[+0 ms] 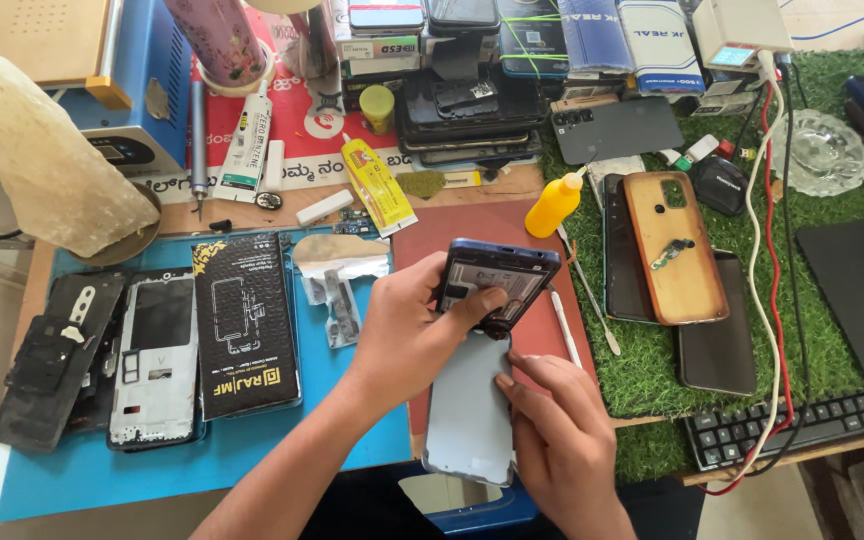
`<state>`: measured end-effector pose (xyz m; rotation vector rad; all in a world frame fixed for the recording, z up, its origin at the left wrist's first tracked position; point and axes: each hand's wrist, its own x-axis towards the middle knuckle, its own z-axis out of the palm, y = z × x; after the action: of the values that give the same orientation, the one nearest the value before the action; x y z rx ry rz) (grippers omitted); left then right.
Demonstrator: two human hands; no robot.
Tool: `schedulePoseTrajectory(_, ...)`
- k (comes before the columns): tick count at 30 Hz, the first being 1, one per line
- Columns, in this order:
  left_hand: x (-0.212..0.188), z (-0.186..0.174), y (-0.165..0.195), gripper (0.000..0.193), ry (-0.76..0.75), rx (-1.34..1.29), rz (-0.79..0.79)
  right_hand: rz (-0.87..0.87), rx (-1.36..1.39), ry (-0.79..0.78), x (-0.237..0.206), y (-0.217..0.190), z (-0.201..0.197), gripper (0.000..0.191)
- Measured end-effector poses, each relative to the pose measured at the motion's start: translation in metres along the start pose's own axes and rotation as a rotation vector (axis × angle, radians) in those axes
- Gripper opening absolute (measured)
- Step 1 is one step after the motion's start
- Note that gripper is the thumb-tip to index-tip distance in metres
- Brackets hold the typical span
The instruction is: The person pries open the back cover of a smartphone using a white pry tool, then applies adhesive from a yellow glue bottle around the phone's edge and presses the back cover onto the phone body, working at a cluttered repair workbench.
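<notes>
A person's left hand [407, 335] grips an opened blue smartphone body [497, 285], tilted above a maroon work mat [452, 235], thumb pressed on its exposed insides. The right hand [562, 435] pinches the pale blue-grey back cover [470, 410] hanging just below, over the blue desk mat [202, 465].

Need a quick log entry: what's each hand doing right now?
Left hand: closed on the opened phone body.
Right hand: fingers on the pale blue back cover, grip unclear.
</notes>
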<state>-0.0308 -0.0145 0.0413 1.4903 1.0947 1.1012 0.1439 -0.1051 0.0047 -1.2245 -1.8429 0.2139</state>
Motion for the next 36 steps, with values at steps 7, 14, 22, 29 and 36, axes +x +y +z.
schedulePoseTrajectory(7,0.002,0.003,-0.007,0.023,0.047,0.140,0.182,0.381,0.427,0.106,0.024,0.035,-0.012,0.020)
schedulePoseTrajectory(14,0.003,0.003,-0.008,0.024,0.035,0.155,0.173,0.284,-0.015,0.067,0.116,0.111,-0.001,0.064)
schedulePoseTrajectory(22,0.003,0.000,-0.003,0.024,-0.018,0.143,0.158,0.283,0.432,-0.019,0.116,0.110,-0.001,0.037)
schedulePoseTrajectory(29,0.003,-0.007,0.004,0.051,-0.154,0.109,-0.002,0.578,1.237,0.225,0.007,0.056,-0.029,0.038)
schedulePoseTrajectory(36,0.006,-0.013,0.001,0.080,-0.264,0.155,-0.020,0.619,0.271,-0.039,-0.047,0.043,-0.046,0.052)
